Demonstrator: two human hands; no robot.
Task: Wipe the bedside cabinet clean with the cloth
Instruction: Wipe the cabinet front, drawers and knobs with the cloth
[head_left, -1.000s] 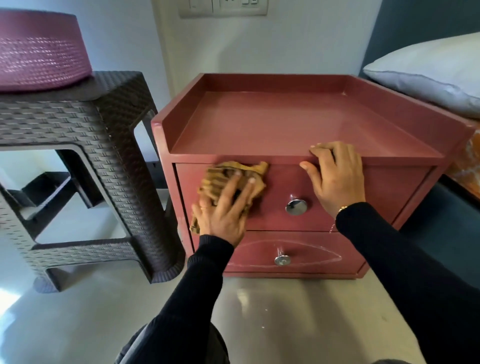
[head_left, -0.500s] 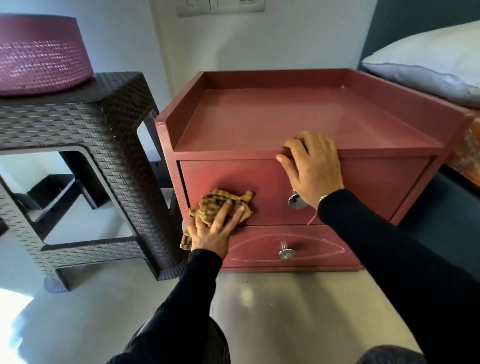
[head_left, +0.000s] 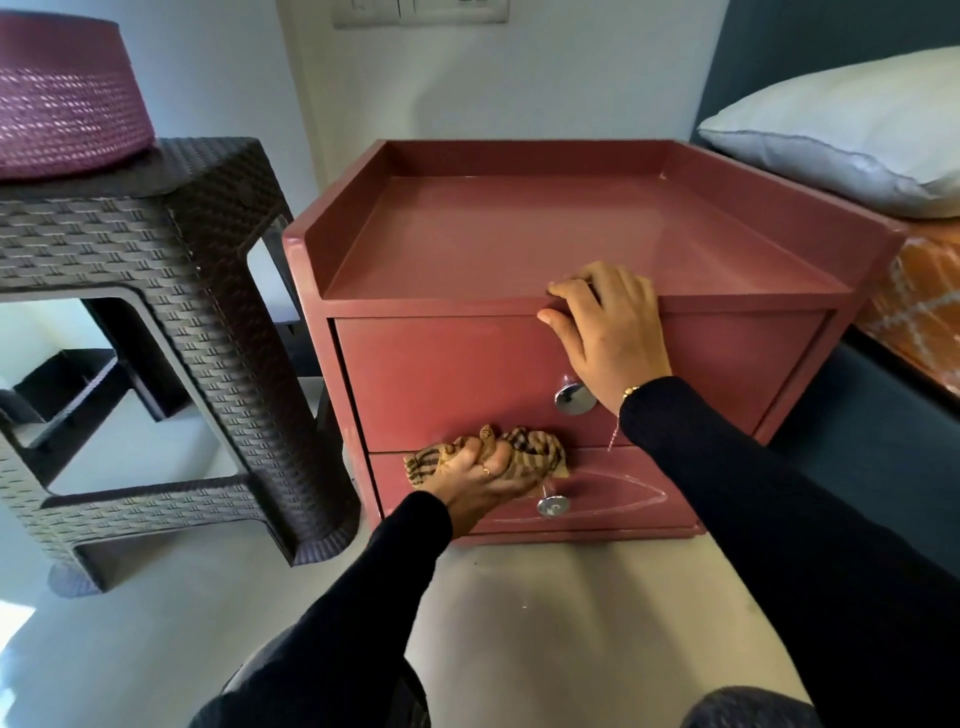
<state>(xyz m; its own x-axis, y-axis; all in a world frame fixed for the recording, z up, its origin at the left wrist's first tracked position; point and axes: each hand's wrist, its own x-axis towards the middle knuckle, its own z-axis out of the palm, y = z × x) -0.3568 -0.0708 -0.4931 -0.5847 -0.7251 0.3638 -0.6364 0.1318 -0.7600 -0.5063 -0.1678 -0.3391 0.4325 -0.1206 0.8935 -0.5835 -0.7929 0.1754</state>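
The red bedside cabinet (head_left: 447, 374) stands on the floor with two drawers and a raised rim round its top. My left hand (head_left: 480, 480) grips a crumpled brown striped cloth (head_left: 540, 449) against the seam between the upper and lower drawer, left of the lower chrome knob (head_left: 553, 505). My right hand (head_left: 608, 332) rests on the cabinet's front top edge, fingers curled over the lip, above the upper chrome knob (head_left: 574, 400).
A dark woven-pattern stool (head_left: 156, 291) stands close to the cabinet's left side, with a maroon basket (head_left: 67, 98) on it. A bed with a white pillow (head_left: 841, 124) borders the cabinet on the right. Pale floor (head_left: 571, 623) lies in front.
My left hand has carried the cloth down the upper drawer front to the seam above the lower drawer. My right hand has slid left along the top edge.
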